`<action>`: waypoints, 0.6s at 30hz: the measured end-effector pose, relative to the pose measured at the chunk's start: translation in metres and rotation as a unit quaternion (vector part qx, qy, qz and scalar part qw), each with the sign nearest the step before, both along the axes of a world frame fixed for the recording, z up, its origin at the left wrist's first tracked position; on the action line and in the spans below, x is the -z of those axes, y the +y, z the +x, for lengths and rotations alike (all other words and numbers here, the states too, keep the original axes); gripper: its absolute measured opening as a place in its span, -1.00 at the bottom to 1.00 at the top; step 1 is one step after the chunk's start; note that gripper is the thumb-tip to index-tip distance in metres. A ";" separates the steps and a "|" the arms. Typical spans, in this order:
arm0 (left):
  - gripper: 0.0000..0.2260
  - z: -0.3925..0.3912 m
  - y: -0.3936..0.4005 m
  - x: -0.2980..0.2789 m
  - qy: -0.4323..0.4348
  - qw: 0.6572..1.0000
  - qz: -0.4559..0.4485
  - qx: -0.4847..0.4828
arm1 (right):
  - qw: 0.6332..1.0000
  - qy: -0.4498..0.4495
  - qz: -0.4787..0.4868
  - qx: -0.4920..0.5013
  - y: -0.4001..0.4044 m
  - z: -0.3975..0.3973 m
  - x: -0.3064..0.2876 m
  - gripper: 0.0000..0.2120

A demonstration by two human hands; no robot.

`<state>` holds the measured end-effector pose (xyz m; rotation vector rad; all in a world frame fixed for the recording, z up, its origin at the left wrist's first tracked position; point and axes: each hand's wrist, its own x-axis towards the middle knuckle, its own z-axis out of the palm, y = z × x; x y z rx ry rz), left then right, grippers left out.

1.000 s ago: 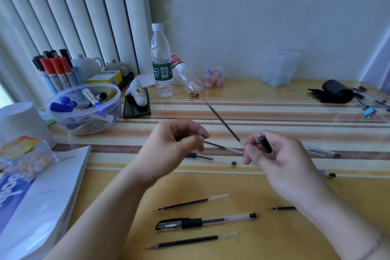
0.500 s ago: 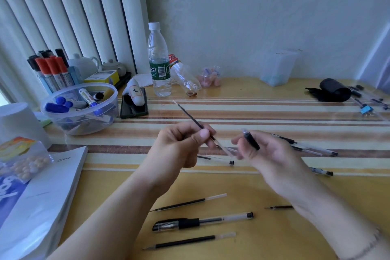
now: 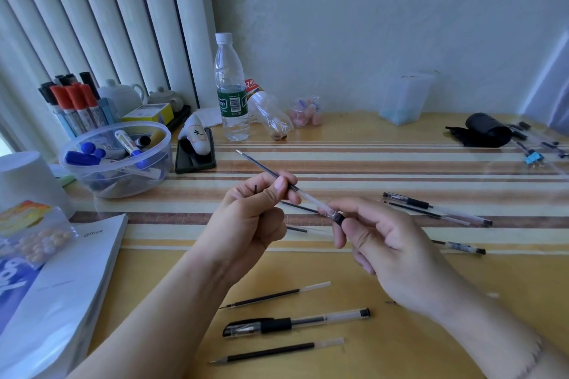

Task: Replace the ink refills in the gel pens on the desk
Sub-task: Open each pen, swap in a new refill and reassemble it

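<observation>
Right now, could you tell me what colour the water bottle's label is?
Green, with a white barcode patch, on the water bottle; the head view shows it.

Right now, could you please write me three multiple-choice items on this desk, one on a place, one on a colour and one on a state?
1. Where does the upright water bottle stand?
A. by the wall at the back of the desk
B. at the near edge
C. inside the plastic bowl

2. What colour is the bottle's label?
A. red
B. green
C. yellow

3. What is the left hand doing?
A. resting flat
B. pinching an ink refill
C. holding a cup

Answers:
1 A, it stands beside the blinds at the wall.
2 B, a green band wraps its middle.
3 B, thumb and fingers pinch the refill, tip pointing away.
</observation>
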<state>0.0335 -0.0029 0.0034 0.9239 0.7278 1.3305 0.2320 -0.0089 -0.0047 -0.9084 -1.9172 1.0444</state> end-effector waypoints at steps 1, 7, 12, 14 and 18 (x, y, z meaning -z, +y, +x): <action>-0.89 0.000 0.000 0.000 -0.002 1.000 -0.003 0.000 | 1.000 0.000 -0.002 -0.003 0.000 0.000 0.000 -0.74; -0.88 -0.001 0.001 0.001 0.026 1.000 0.017 0.000 | 1.000 0.002 -0.006 -0.002 -0.001 0.000 0.000 -0.74; -0.88 -0.002 0.000 0.001 0.124 0.988 0.090 -0.030 | 0.999 -0.003 -0.011 0.034 -0.002 0.001 0.001 -0.76; -0.89 0.002 -0.003 0.001 0.178 0.976 0.123 -0.029 | 0.999 -0.008 -0.014 0.032 -0.002 0.000 0.001 -0.76; -0.84 0.008 -0.007 0.000 0.214 0.969 0.121 -0.003 | 0.997 0.060 -0.046 0.025 -0.003 -0.003 -0.001 -0.75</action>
